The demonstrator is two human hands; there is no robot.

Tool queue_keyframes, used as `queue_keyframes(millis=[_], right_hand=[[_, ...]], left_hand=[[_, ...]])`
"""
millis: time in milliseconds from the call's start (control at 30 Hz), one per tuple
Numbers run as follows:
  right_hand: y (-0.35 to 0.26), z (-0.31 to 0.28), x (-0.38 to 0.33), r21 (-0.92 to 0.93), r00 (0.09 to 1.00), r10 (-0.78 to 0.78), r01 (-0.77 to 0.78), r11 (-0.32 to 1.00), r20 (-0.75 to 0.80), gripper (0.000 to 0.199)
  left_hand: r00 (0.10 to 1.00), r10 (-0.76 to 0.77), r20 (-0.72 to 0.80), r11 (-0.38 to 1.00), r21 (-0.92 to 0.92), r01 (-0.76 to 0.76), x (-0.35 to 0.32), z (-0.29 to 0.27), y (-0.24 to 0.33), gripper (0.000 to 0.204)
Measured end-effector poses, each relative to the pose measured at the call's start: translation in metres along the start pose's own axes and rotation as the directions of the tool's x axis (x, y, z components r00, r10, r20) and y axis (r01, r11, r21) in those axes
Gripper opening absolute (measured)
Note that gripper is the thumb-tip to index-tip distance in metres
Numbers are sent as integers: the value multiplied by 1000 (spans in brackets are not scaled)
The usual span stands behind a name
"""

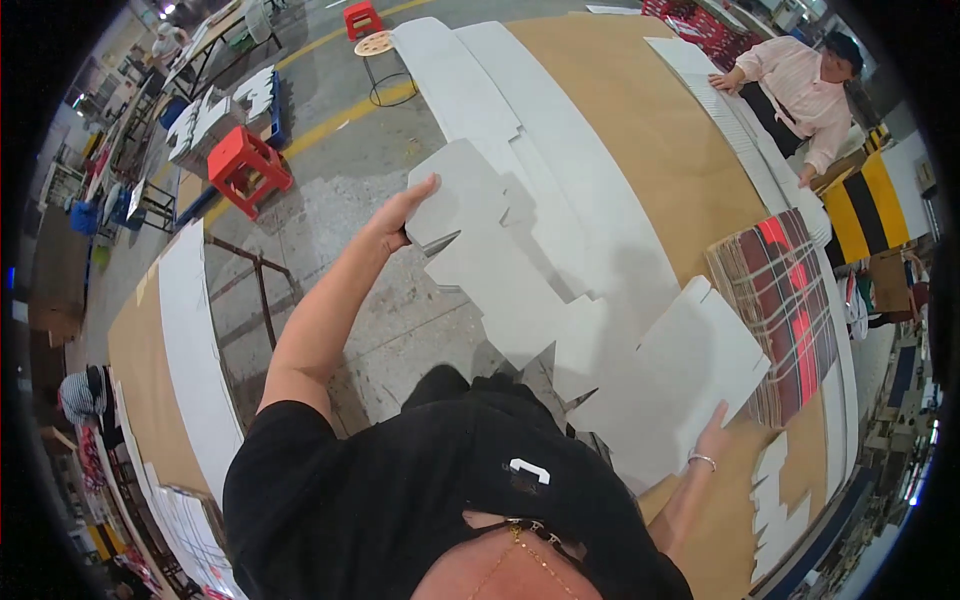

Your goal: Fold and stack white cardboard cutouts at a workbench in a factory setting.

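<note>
I hold a long white die-cut cardboard blank (520,290) stretched between both hands over the edge of a brown table (640,130). My left hand (400,212) grips its far end near the notched flaps. My right hand (713,432) holds the near end, a wide white panel. A stack of red-and-dark plaid printed cardboard sheets (785,310) lies on the table right beside my right hand.
Rows of white blanks (500,90) lie fanned along the table. A person in a pink shirt (800,85) works at the far side. Red plastic stools (245,165) and a round stool (375,45) stand on the concrete floor. A second table with white blanks (190,360) is at left.
</note>
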State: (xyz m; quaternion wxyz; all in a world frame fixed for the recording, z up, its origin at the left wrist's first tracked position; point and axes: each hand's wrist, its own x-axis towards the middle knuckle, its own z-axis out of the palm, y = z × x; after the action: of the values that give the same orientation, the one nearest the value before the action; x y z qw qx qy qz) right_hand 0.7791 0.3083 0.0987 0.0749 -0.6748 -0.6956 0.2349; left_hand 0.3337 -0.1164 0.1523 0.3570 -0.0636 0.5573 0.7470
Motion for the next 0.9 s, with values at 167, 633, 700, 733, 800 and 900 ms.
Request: queue_keyframes(millis=[167,633,700,733,800,900], right_hand=[[-54,35,-2,-38,998,65,-65,997,2,89],[-137,75,-54,-196,911,381,-407,892,-154,97],[-146,87,-53,-52,898,441,-440,896,-2,96],[-125,101,-43,-108,899,436,-437,893,-34,94],[-125,121,-44,-72,924,371,-378,923,-99,94],[-148,133,-48,-25,923,363,-369,929,-129,94]], left_hand=[[996,-84,14,996,20,83,83,-36,34,57],[949,-254,186,965,120,235,288,-22,99,56],[951,-253,180,964,136,231,303,-20,105,56],[955,-224,194,970,143,199,309,-19,109,57],[970,-186,158,973,164,160,314,-22,114,58],[976,-136,169,985,133,114,313,-25,119,59]])
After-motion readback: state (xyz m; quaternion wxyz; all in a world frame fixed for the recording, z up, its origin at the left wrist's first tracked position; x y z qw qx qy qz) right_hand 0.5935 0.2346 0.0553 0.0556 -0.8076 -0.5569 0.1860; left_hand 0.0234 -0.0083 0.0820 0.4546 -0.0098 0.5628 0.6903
